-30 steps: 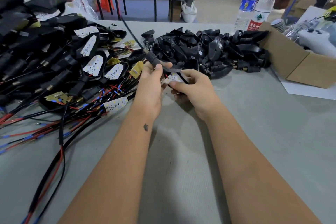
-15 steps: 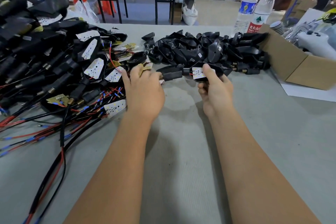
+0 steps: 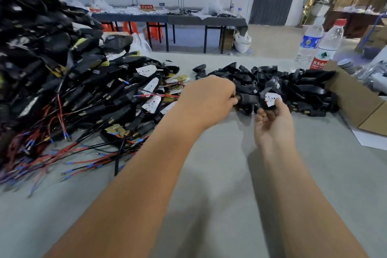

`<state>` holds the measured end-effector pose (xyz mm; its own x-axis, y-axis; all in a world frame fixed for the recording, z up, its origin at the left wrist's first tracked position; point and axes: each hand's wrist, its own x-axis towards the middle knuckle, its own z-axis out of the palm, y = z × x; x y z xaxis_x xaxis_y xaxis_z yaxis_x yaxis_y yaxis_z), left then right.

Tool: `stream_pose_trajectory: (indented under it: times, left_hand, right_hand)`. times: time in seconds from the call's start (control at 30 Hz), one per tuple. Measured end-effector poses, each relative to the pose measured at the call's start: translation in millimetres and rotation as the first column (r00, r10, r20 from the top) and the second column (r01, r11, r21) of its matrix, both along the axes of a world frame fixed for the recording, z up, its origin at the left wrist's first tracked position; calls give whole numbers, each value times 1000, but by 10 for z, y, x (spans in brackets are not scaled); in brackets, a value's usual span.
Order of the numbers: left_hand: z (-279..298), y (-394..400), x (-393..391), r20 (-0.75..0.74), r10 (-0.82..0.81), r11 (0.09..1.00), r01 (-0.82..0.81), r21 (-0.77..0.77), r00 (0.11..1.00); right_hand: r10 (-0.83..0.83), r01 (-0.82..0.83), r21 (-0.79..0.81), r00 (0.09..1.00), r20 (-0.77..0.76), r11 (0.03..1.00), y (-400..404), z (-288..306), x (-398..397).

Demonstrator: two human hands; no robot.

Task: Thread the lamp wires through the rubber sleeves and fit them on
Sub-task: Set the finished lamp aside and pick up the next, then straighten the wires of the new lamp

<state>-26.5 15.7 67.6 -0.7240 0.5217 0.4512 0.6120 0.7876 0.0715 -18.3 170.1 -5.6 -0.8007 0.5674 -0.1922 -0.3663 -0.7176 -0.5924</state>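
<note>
My left hand [image 3: 207,100] is curled around the wire end of a black lamp piece with a rubber sleeve [image 3: 248,99], right where the wires leave it. My right hand [image 3: 272,119] holds the lamp's head, with its white LED board [image 3: 271,99] pinched under the thumb. Both hands hover just in front of a heap of loose black rubber sleeves [image 3: 293,88]. To the left rises a big pile of lamps with red and black wires [image 3: 69,94]. The wires inside my left fist are hidden.
An open cardboard box [image 3: 354,100] stands at the right, with two water bottles [image 3: 318,48] behind it. Loose wire ends [image 3: 69,159] trail over the grey table [image 3: 209,174] at the left. Another table and stacked cartons stand far back.
Both hands have moved away from me and to the right, toward the sleeve heap, carrying the lamp piece. The view has tilted up, so more of the room shows.
</note>
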Motion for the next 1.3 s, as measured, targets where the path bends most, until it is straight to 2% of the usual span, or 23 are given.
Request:
stream_pose_trajectory:
  times: [0.13, 0.27, 0.37, 0.43, 0.5, 0.6, 0.7, 0.77, 0.83, 0.9, 0.93, 1.0, 1.03, 1.1, 1.17, 1.23, 1.3]
  left_hand:
    - [199, -384, 13, -83, 104, 994, -102, 28, 991]
    - [208, -1085, -86, 48, 272, 951, -276, 135, 961]
    - [104, -1503, -217, 113, 389, 868, -404, 287, 914]
    - [23, -1653, -306, 104, 483, 772, -479, 418, 869]
    - [-93, -1739, -387, 151, 553, 690, -552, 469, 820]
    - [-325, -1798, -483, 234, 578, 682, -621, 387, 781]
    - [-442, -1718, -517, 233, 635, 648, -672, 359, 737]
    - [-416, -1541, -506, 208, 654, 609, -669, 427, 728]
    - [-376, -1281, -478, 144, 619, 602, -584, 544, 772]
    - [-388, -922, -413, 74, 515, 643, -442, 625, 854]
    - [-413, -713, -367, 85, 416, 660, -365, 657, 905]
    - [-491, -357, -286, 176, 221, 707, -282, 649, 959]
    - [-623, 0, -244, 225, 147, 765, -254, 591, 963]
    - [-818, 209, -227, 233, 184, 878, -266, 398, 955]
    - [-983, 281, -257, 270, 227, 920, -297, 255, 936]
    - [-1051, 184, -303, 313, 212, 914, -301, 271, 926]
    - [-1039, 88, -337, 283, 203, 896, -294, 331, 937]
  right_hand:
    - [114, -116, -95, 993, -28, 989, -465, 206, -197]
    - [257, -257, -5, 965, 53, 966, -1043, 432, -461]
    - [431, -431, 21, 902, 3, 902, -1382, 556, -626]
    - [558, -549, 157, 830, -17, 821, -1519, 605, -682]
    - [605, -591, 300, 794, 52, 749, -1596, 576, -688]
    - [574, -574, 409, 807, 138, 709, -1560, 396, -593]
    - [507, -530, 472, 841, 187, 705, -1322, 203, -438]
    - [398, -462, 524, 886, 237, 716, -1089, 103, -360]
    - [290, -395, 581, 918, 269, 712, -859, 31, -310]
    - [178, -347, 672, 934, 309, 654, -642, -32, -258]
    - [118, -331, 712, 936, 332, 620, -537, -66, -217]
    - [37, -303, 753, 937, 348, 584, -415, -183, -178]
    - [-31, -272, 758, 933, 359, 593, -201, -284, -109]
    - [-46, -260, 754, 932, 358, 604, -166, -388, -95]
    - [-34, -251, 763, 941, 336, 596, -177, -436, -109]
    - [-33, -267, 807, 942, 333, 527, -280, -388, -173]
    - [-37, -301, 830, 933, 359, 469, -333, -369, -231]
